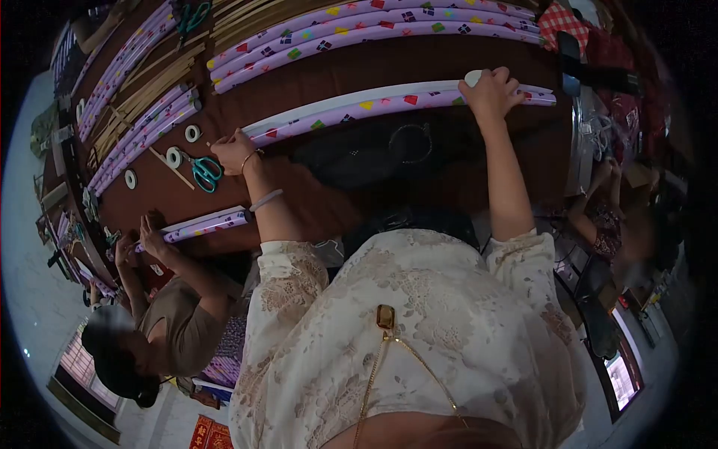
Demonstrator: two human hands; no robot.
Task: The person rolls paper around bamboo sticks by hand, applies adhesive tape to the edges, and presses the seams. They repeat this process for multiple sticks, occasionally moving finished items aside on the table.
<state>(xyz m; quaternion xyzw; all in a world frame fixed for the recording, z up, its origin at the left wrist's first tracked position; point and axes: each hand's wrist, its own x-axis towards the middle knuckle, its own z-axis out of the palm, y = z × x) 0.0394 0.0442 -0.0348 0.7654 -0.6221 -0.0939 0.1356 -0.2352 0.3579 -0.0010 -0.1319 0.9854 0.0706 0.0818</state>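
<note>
A long lilac wrapping paper roll [359,112] with a coloured gift-box print lies across the brown-covered table in front of me, its pale edge strip showing along the far side. My left hand [235,153] is closed at the roll's left end, fingers pinched together. Near the right end, my right hand [491,96] grips a white roll of tape [473,77] against the paper, some fingers raised. Teal-handled scissors [205,173] and a tape roll [174,157] lie just left of my left hand.
Several finished-looking lilac rolls [374,34] lie at the back, with more rolls [149,135] and wooden strips [142,97] at left. A co-worker [187,314] handles another roll [206,224] at lower left. A black phone-like object [569,63] stands at right.
</note>
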